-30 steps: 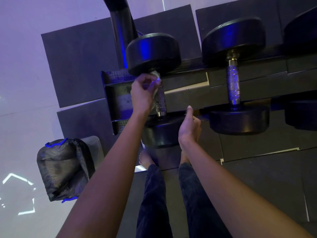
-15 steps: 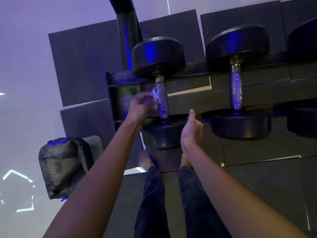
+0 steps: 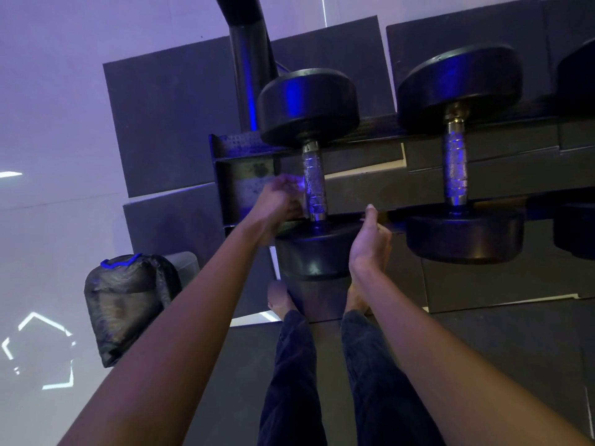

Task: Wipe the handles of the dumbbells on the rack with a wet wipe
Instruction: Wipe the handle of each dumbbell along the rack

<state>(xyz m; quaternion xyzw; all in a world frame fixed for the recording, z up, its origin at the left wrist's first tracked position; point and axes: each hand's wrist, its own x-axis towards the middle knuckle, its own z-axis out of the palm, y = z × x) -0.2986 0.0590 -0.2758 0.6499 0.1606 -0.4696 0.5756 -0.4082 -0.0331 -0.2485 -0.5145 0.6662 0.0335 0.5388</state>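
Sliding down from the far end of the knurled silver metal handle of the leftmost black round-headed dumbbell, the left hand now sits just left of that handle's near half, leaving the metal uncovered. The hand is motion-blurred. Its fingers are curled, and a pale scrap at the fingertips appears to be the small white wet wipe, bunched in the grip close beside the handle. Whether the wipe touches the metal cannot be told. The left forearm reaches up from the lower left, with the wrist bent toward the handle.

Right of the handle and nearer the viewer, the right hand rests against the side of the dumbbell's near head. Its thumb points straight up and its fingers are loosely curled, holding nothing. It seems placed there to steady the weight while the other hand rubs.

The dumbbell lies across the black metal rack, with its handle bridging the two rails so the grip is reachable. Further right of the handle, a second black dumbbell's silver handle waits, probably next. Well left of the handle and nearer the viewer, a black bag-lined bin stands on the floor.
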